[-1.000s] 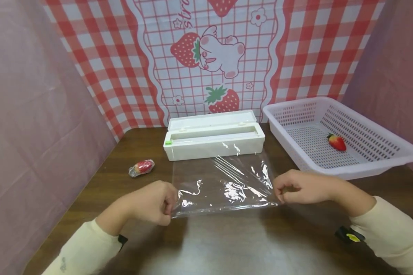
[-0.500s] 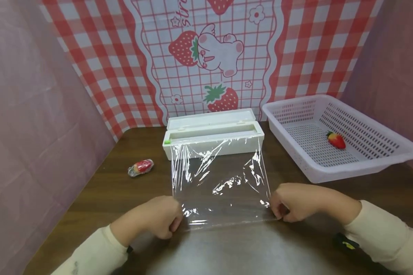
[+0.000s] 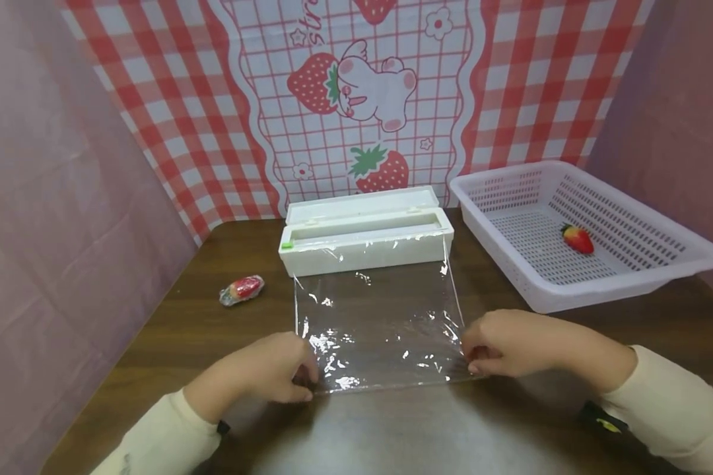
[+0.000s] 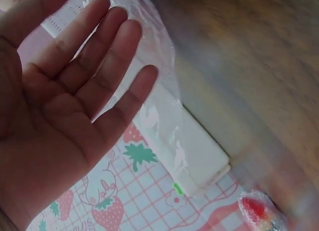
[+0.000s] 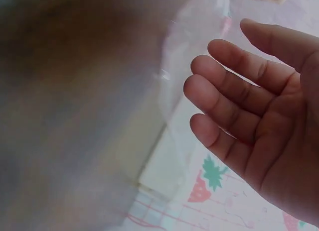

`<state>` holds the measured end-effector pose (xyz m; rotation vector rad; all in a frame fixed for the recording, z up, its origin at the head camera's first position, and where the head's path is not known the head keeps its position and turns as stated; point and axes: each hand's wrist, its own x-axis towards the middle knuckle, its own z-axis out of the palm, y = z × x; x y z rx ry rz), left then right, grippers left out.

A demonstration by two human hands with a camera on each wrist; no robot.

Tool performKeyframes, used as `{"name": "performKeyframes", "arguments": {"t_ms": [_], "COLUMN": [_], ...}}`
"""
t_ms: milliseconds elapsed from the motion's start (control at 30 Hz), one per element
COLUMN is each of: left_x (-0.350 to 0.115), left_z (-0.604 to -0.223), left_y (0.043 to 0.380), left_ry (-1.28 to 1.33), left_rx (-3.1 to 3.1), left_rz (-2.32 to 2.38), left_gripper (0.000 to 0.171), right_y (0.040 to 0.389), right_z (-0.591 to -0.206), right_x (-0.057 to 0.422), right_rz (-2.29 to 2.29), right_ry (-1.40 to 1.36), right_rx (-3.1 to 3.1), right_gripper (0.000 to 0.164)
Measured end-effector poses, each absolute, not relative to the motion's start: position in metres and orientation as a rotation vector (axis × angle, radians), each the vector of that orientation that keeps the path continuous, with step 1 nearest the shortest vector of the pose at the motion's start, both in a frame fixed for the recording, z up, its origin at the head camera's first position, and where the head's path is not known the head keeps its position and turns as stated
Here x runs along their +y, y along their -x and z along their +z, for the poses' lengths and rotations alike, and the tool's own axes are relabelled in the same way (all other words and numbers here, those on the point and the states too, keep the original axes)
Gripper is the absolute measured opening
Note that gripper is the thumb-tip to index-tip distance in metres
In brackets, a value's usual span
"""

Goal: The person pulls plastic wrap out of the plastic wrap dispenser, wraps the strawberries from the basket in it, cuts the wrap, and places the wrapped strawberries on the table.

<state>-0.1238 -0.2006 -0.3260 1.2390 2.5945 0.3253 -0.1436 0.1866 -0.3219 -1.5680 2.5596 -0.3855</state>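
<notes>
A sheet of clear plastic wrap [image 3: 380, 330] stretches from the white wrap dispenser [image 3: 368, 247] toward the front and lies over the wooden table. My left hand [image 3: 267, 369] is at its near left corner, and in the left wrist view the fingers [image 4: 114, 66] are loosely extended. At the near right corner is my right hand [image 3: 519, 343]. The right wrist view shows its thumb apart from the gently bent fingers [image 5: 224, 91]. Neither hand pinches the film. Left of the dispenser lies a strawberry wrapped in film [image 3: 241, 290].
A white perforated basket [image 3: 630, 290] stands at the back right with an unwrapped strawberry [image 3: 578, 239] in it. The dispenser's lid [image 3: 362, 206] is raised at the back. Behind hangs a checked strawberry-print cloth [image 3: 190, 119]; pink curtains [image 3: 65, 198] flank the table.
Both hands pulled the wrap nearer and lowered it to the table, then loosened their pinch on its corners. The film now lies flatter. Dispenser, basket and strawberries stayed put.
</notes>
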Motion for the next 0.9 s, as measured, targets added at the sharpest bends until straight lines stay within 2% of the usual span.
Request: {"name": "performKeyframes", "arguments": {"t_ms": [100, 233, 533, 900], "left_x": [-0.196, -0.185, -0.157, -0.140], "left_z": [-0.328, -0.331, -0.325, -0.325], "left_y": [0.127, 0.133, 0.140, 0.133], "left_ry": [-1.366, -1.493, -1.631, -1.649], "left_rx": [2.653, 2.765, 2.898, 2.844], "left_rz": [0.354, 0.350, 0.354, 0.347], "left_gripper": [0.008, 0.009, 0.020, 0.026], "right_y": [0.145, 0.153, 0.195, 0.239], "right_z": [-0.308, -0.282, -0.209, -0.190], "right_x": [0.187, 0.197, 0.240, 0.284], "right_rz": [-0.429, -0.455, -0.295, -0.370], "right_ry": [1.581, 1.509, 0.984, 0.644], "right_rx": [2.587, 2.662, 2.811, 2.775], "right_gripper": [0.006, 0.009, 0.015, 0.028]}}
